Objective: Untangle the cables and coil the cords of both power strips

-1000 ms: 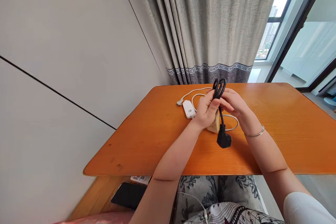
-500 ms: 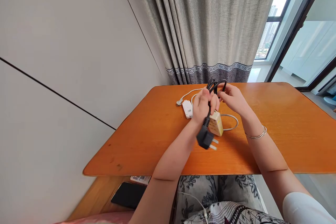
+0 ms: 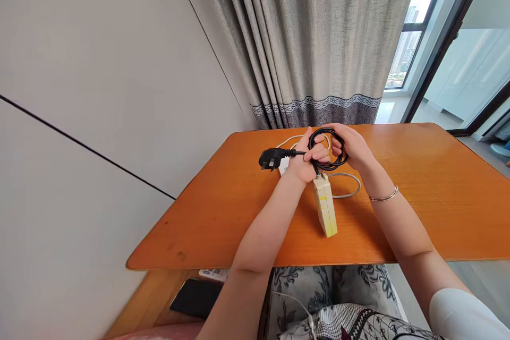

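Note:
A black power cord (image 3: 327, 166) is looped into a coil above the table. My left hand (image 3: 305, 162) is closed around the coil's left side. The cord's black plug (image 3: 274, 158) sticks out to the left of that hand, prongs pointing down. My right hand (image 3: 353, 146) grips the coil's right side with bent fingers. Below the coil hangs or stands a cream power strip (image 3: 326, 207), joined to the black cord near my left hand; whether it touches the table I cannot tell. A white device (image 3: 283, 166) lies partly hidden behind the plug and my left hand.
The orange wooden table (image 3: 207, 212) spans the view. A pale cable (image 3: 356, 187) curves over it on the right. A dark phone-like slab (image 3: 196, 297) rests on a lower surface at left. A grey curtain (image 3: 319, 37) hangs behind, and a wall (image 3: 99, 64) stands at left.
The plug has swung from below my left hand up to its left. The cord now shows as a rounder coil between both hands, and the power strip has turned narrow side toward me.

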`<state>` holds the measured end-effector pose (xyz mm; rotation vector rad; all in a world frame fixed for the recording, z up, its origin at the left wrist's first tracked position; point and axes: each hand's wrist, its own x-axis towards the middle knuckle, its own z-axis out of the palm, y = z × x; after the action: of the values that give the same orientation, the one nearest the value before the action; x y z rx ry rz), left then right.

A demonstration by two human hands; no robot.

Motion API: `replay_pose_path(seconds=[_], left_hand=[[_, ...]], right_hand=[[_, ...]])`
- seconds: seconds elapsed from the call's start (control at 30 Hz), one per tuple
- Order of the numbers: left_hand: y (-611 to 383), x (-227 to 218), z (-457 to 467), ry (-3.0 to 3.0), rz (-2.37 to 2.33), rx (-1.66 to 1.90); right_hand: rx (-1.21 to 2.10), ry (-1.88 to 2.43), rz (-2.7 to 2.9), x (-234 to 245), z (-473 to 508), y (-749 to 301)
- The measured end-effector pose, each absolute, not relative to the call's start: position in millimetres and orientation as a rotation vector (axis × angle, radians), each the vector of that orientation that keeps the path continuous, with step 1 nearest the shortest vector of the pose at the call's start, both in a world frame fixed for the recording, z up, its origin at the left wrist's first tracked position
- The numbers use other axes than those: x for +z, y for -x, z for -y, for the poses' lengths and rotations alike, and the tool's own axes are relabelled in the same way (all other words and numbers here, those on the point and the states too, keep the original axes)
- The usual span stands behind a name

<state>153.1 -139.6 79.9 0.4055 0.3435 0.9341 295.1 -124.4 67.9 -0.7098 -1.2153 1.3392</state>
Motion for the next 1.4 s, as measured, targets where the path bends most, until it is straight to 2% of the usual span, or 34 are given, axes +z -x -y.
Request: replay_pose_path(seconds=[0.17, 0.4, 0.63, 1.4], left_hand=[[-150.7, 77.0, 134.2, -0.363, -0.347, 0.939], [-146.4, 79.1, 130.5, -0.332, -0.382, 0.944], [-149.8, 68.7, 117.4, -0.192, -0.407, 0.953], [-154.8, 63.0, 116.0, -0.059, -0.429, 1.012]], right_hand=[[1.621, 0.553, 0.924, 65.2, 120.3, -288.2], [1.527, 0.553, 0.74, 58.1, 122.5, -270.3], [1.662, 0.5, 0.257, 49.7, 117.3, -260.3], [1.722, 0.488, 0.094, 31.4, 107.7, -251.4]])
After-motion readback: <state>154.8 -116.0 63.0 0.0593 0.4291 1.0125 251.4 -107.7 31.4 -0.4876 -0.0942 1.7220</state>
